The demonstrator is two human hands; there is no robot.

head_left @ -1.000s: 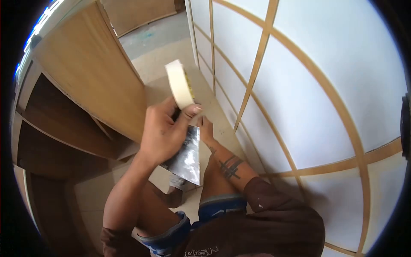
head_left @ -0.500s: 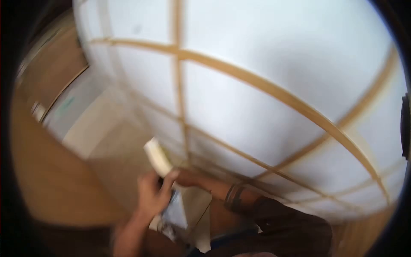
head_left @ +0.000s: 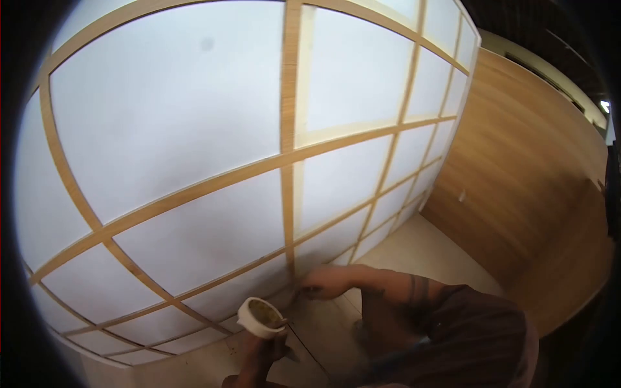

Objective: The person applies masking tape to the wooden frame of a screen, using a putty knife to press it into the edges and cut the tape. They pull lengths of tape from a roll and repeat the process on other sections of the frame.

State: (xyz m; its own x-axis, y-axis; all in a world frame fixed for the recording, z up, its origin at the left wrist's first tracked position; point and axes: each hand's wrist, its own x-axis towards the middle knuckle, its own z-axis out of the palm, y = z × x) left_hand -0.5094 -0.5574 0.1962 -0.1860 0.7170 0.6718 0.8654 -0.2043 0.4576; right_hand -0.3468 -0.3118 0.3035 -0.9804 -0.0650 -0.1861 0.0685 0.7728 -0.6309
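Holding a tape roll (head_left: 261, 317) low in the frame, the left hand (head_left: 262, 352) has its grip closed on the roll from below, fingers mostly hidden beneath it; the roll sits just in front of the panel (head_left: 174, 129), near the floor (head_left: 414, 252); the right hand (head_left: 323, 282) rests against the panel's lower edge beside a wood strip (head_left: 289, 161), and whether its fingers pinch anything cannot be told; judged light and stiff as a ring, the roll should not crush, though its sticky free end may cling or tear; best held by the outer rim or through the core, clear of the adhesive face; a dark, thin object below the left hand is unclear.
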